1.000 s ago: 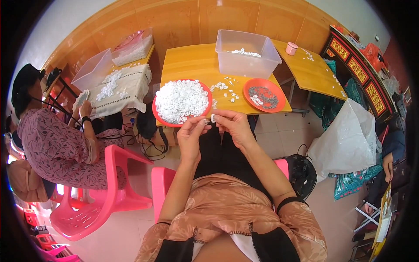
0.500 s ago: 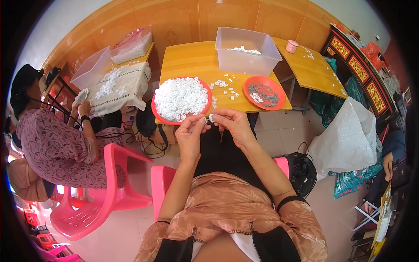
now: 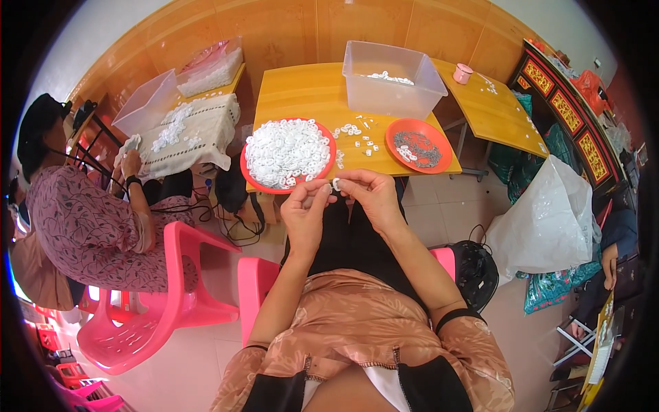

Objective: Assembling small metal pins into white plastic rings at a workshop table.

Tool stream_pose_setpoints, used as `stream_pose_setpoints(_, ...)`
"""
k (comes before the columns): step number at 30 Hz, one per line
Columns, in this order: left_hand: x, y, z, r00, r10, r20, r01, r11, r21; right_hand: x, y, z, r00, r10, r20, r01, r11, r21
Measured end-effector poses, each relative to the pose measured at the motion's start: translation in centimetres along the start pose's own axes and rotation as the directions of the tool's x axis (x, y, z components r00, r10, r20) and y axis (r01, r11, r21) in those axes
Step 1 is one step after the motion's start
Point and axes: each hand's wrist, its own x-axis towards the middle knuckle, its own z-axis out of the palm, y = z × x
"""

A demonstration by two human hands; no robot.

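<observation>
Two bare hands meet just past the near edge of a yellow wooden table, above the person's black trousers. The right hand pinches a small white plastic piece between its thumb and finger. The left hand has its thumb and fingertips bunched close beside that piece, but what they hold is too small to tell. Up and to the left of the hands, a round red bowl sits at the table's front corner, with a big heap of white pieces piled high in it. To the right, near the other front corner, is a shallow orange-red dish. It has thin gray bits in it and a few white pieces at its left side. Between the bowl and the dish, some loose white pieces lie on the wood. Behind the dish stands a clear plastic tub with more white pieces inside. A pink cup is on the side table to the right. On the left, another person sits by a table with a pale cloth over it.
</observation>
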Motion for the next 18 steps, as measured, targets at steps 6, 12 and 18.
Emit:
stream_pose_setpoints(6, -0.2, -0.1, 0.3, 1.000, -0.013, -0.012, 0.012, 0.999, -0.044, -0.2, -0.3, 0.1, 0.999, 0.023, 0.049, -0.025, 0.999, 0.037)
stream_pose_setpoints(12, -0.4, 0.5, 0.5, 1.000, -0.011, -0.025, 0.009, 0.996, -0.088, -0.3, -1.1, -0.7, 0.991, 0.046, 0.124, -0.055, 0.996, 0.070)
stream_pose_setpoints(18, -0.3, 0.0, 0.4, 0.999, -0.036, 0.034, 0.041, 0.987, -0.156, -0.4, -1.9, -1.0, 0.985, 0.105, 0.136, -0.107, 0.994, 0.003)
